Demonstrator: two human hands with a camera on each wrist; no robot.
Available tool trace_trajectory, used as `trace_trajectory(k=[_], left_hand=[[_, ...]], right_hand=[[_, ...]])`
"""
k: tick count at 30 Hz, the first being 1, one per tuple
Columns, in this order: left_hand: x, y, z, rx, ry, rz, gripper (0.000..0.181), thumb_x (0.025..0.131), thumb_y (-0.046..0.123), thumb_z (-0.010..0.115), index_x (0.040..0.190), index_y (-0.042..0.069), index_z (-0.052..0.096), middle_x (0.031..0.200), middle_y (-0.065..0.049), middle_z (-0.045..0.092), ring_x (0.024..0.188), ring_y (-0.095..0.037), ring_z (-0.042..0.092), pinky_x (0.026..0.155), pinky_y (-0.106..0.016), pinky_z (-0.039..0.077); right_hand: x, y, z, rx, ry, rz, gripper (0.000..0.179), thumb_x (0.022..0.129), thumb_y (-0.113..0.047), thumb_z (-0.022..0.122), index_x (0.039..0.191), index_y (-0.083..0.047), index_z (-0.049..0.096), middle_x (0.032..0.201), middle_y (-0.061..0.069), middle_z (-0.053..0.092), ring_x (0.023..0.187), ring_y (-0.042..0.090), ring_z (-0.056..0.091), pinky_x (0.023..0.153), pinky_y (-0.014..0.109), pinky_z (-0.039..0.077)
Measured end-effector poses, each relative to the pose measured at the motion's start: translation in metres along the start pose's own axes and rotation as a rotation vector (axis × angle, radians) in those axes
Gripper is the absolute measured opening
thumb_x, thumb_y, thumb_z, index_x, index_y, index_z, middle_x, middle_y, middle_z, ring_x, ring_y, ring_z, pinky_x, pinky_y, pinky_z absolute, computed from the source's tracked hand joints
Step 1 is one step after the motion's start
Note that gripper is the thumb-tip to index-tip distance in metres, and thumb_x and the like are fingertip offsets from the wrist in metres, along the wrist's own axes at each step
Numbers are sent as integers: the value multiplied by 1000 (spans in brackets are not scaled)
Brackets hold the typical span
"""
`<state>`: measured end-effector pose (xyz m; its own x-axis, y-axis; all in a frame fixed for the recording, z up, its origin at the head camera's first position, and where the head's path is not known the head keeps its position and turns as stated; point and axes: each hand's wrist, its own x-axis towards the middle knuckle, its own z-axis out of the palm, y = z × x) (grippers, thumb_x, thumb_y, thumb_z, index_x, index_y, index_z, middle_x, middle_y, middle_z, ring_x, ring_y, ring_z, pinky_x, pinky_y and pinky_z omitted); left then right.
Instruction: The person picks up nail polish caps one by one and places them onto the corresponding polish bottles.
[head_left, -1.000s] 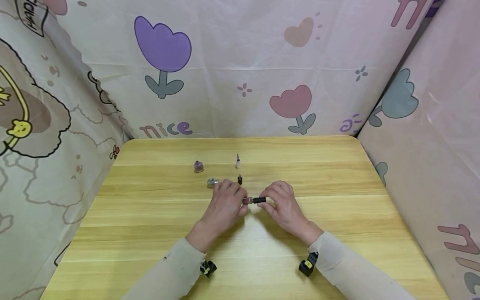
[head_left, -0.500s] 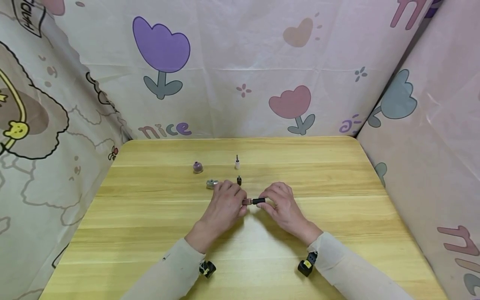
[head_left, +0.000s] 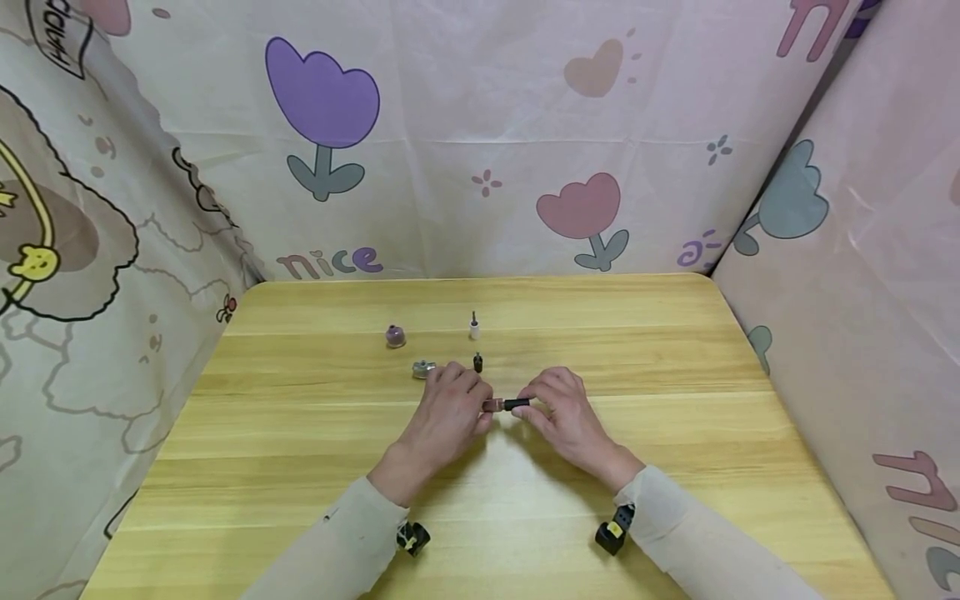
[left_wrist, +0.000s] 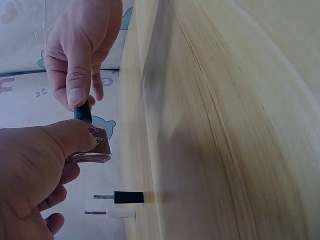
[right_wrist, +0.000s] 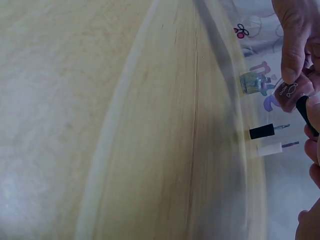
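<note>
Head view: left hand (head_left: pixel 447 410) pinches partly hidden nail-polish bottle (head_left: pixel 492 406), seemingly bracing it; right hand (head_left: pixel 566 412) pinches black cap (head_left: pixel 516 404) at bottle's three o'clock.

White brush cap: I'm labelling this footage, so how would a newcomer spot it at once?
On the wooden table, look beyond the left hand for the black cap, standing brush-up. Behind it, also brush-up, stands the white cap, right of the purple bottle. Its white body sets it apart from both.
</note>
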<state>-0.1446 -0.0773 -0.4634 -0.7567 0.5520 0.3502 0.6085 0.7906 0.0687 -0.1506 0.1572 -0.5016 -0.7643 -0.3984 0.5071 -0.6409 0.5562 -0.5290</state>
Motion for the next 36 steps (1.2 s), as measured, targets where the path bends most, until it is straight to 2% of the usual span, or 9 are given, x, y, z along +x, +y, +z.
trace_trajectory(k=[6, 15, 21, 31, 36], left_hand=[[0, 0, -1, -4, -22, -14, 14, 95, 26, 79, 96, 14, 72, 103, -2, 71, 104, -25, 57, 97, -48, 45], [-1, 0, -2, -36, -12, -26, 12, 94, 23, 78, 95, 15, 70, 102, 0, 69, 103, -24, 55, 95, -46, 43], [0, 1, -1, -35, 6, -21, 12, 92, 22, 80, 93, 15, 70, 102, 0, 69, 102, -23, 55, 93, -44, 43], [1, 0, 0, -63, -18, -23, 10, 93, 20, 78, 94, 14, 70, 101, 0, 68, 102, -24, 54, 96, -46, 43], [1, 0, -1, -74, -18, -21, 10, 93, 20, 79, 94, 15, 71, 102, 0, 69, 103, -24, 55, 97, -45, 44]], right_hand=[[-1, 2, 3, -1, 25, -29, 33, 82, -20, 90, 108, -11, 71, 109, 0, 69, 112, 25, 54, 102, 52, 39], [-1, 1, 6, 9, 68, -55, 28, 82, -13, 89, 102, -14, 69, 105, -2, 69, 113, 27, 55, 102, 54, 39], [0, 2, 6, 5, 72, -56, 25, 83, -15, 89, 99, -16, 70, 103, -3, 69, 113, 26, 55, 102, 54, 39], [0, 2, 2, -9, 60, -52, 21, 83, -20, 88, 98, -14, 73, 103, 0, 69, 112, 26, 57, 102, 52, 39], [-1, 3, 2, -15, 61, -47, 26, 82, -20, 89, 102, -14, 74, 106, 0, 70, 113, 26, 56, 103, 51, 38]])
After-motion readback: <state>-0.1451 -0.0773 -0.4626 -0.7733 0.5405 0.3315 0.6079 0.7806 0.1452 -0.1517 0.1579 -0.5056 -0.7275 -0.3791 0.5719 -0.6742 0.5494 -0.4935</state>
